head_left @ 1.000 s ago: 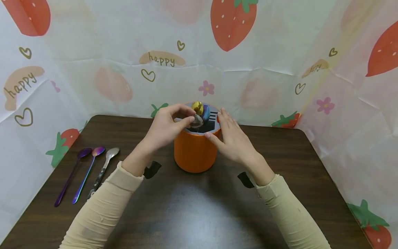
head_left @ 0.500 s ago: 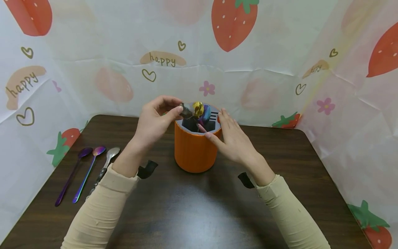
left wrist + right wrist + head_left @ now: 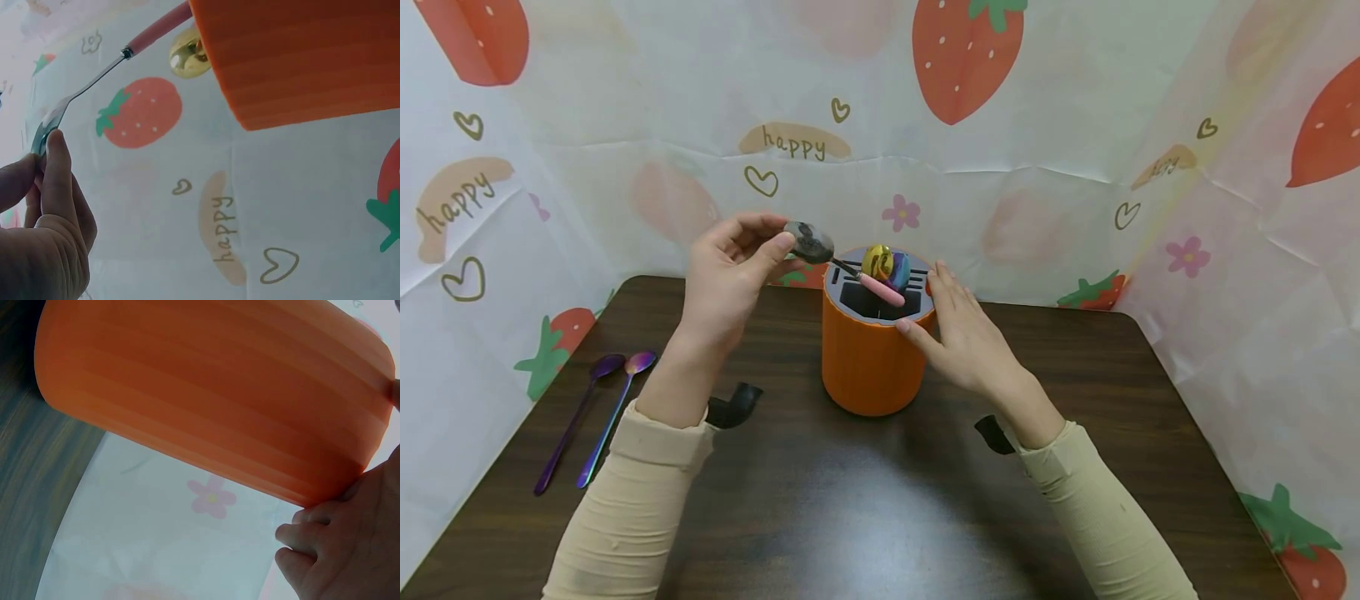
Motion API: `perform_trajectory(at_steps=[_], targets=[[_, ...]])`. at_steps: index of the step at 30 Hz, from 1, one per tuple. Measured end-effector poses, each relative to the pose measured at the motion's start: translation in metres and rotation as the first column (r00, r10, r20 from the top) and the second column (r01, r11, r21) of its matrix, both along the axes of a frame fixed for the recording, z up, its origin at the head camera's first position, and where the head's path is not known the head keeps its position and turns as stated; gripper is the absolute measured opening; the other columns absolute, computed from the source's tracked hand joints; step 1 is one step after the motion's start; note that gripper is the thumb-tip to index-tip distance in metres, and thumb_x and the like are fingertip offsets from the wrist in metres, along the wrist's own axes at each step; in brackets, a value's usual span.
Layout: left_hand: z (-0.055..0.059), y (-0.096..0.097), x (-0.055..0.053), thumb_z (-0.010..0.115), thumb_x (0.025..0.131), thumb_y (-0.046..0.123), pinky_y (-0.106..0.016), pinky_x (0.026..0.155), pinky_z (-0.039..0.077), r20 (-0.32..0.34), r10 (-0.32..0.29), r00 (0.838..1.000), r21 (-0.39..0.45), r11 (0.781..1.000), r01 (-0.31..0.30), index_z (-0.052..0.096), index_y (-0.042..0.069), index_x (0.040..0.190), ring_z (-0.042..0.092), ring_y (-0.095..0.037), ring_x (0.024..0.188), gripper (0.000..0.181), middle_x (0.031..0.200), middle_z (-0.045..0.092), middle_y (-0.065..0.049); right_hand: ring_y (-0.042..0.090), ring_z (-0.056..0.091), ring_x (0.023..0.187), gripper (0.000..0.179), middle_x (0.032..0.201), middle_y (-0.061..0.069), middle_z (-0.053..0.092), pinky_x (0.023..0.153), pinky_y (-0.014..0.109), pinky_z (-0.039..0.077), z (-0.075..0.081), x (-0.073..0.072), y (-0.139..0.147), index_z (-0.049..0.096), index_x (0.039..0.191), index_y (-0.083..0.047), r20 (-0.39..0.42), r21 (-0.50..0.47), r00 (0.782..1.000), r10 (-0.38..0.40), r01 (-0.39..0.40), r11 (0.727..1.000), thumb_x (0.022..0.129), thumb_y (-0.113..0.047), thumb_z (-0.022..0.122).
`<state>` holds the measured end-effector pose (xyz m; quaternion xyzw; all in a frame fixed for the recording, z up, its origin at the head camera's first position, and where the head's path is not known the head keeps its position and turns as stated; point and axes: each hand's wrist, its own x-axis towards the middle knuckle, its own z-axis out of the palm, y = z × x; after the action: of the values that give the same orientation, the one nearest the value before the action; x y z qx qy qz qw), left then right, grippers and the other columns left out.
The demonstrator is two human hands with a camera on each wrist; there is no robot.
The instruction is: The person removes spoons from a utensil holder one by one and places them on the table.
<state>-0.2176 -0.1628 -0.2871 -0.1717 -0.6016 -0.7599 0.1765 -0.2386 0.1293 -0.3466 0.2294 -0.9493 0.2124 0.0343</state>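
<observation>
By its silver bowl my left hand [image 3: 730, 271] pinches a spoon [image 3: 882, 289] with a pink handle. The handle slants down to the right, its end over the dark opening of the orange utensil holder [image 3: 872, 367]. In the left wrist view the spoon [image 3: 156, 30] shows thumb and fingertips at its bowl. My right hand [image 3: 966, 333] rests with straight fingers against the holder's right rim. A gold spoon [image 3: 876, 260] and a blue-purple spoon [image 3: 900, 271] stand in the holder, bowls up, their handles hidden inside.
On the dark wood table [image 3: 865, 500], a purple spoon [image 3: 606, 365] and a rainbow spoon [image 3: 640, 362] lie at the left. The left forearm covers where a silver one lay. A strawberry-print cloth [image 3: 1037, 150] hangs behind and at both sides.
My left hand has moved up and left, drawing the pink-handled spoon up out of the holder from where it stood. The right hand stays on the rim.
</observation>
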Motion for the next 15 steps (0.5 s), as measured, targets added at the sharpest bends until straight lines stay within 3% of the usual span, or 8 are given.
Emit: perform_trajectory(at_steps=[6,15], targets=[[0.005,-0.016,0.002,0.067,0.098,-0.004,-0.034,0.085,0.063,0.003,-0.015,1.000,0.091,0.996,0.015,0.072,0.003,0.110,0.066,-0.017,0.091,0.015,0.097,0.065,-0.006,0.020,0.000,0.161,0.098,0.175,0.004,-0.003,0.130,0.044,0.007,-0.001,0.000,0.000,0.009,0.167,-0.007,-0.005,-0.003,1.000,0.004,-0.004,1.000,0.101,-0.077,0.031],[0.008,-0.050,0.006,0.075,0.093,0.001,-0.033,0.083,0.063,0.028,-0.025,0.999,0.210,0.978,0.018,0.072,-0.004,0.109,0.072,-0.019,0.093,0.017,0.101,0.068,-0.012,0.019,-0.001,0.161,0.098,0.175,0.003,-0.004,0.130,0.045,0.006,-0.001,-0.001,0.001,0.009,0.167,-0.008,0.002,-0.015,1.000,0.010,-0.010,1.000,0.101,-0.076,0.031]])
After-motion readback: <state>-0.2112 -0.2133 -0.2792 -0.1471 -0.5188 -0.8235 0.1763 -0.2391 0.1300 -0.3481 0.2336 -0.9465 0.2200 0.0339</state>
